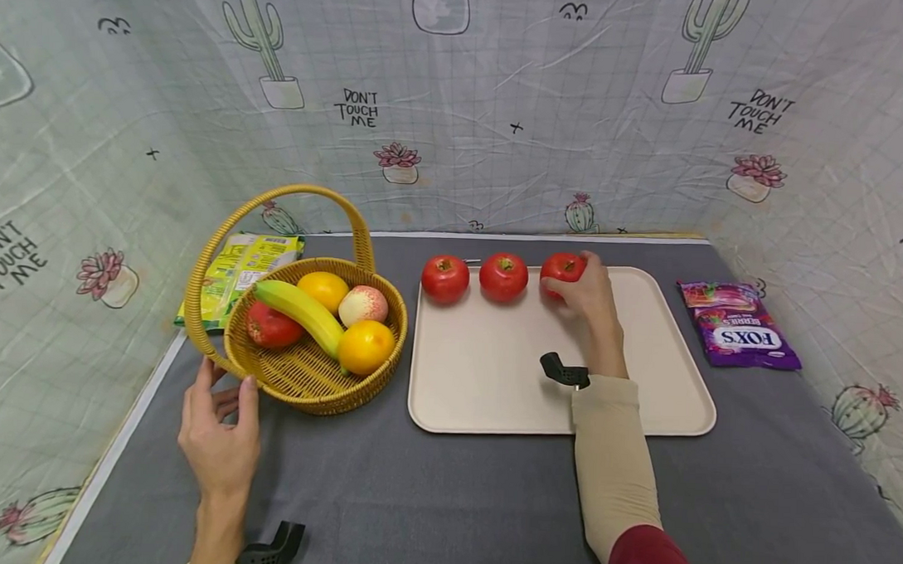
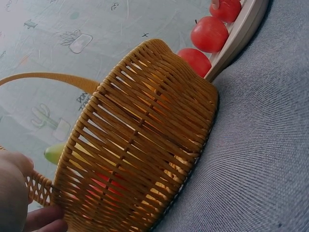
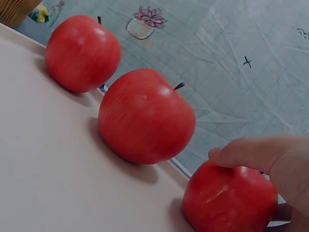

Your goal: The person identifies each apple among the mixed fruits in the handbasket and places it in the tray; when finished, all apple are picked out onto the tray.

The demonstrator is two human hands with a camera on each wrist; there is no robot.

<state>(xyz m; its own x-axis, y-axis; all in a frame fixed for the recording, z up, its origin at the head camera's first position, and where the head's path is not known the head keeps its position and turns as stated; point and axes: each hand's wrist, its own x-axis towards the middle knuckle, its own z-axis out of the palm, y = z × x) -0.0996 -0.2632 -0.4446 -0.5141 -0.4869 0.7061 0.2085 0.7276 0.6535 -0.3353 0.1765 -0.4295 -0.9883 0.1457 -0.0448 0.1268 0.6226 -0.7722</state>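
Observation:
My right hand (image 1: 587, 295) grips a red apple (image 3: 229, 198) at the far edge of the beige tray (image 1: 485, 383), thumb and fingers on either side of it. Left of it along that edge sit two more red apples, a middle one (image 1: 503, 277) and a left one (image 1: 445, 279). My left hand (image 1: 220, 432) holds the yellow wicker basket (image 2: 140, 130) at the near base of its arched handle (image 1: 197, 290). Inside the basket lie a banana (image 1: 301, 312), a red apple (image 1: 272, 325), a peach (image 1: 363, 306) and two orange-yellow fruits (image 1: 365, 347).
Partly behind the basket lies a yellow-green packet (image 1: 239, 262). A purple Fox's candy bag (image 1: 737, 325) is right of the tray. Grey cloth (image 1: 444, 497) covers the table, and a printed curtain (image 1: 487, 109) rises around its back and sides.

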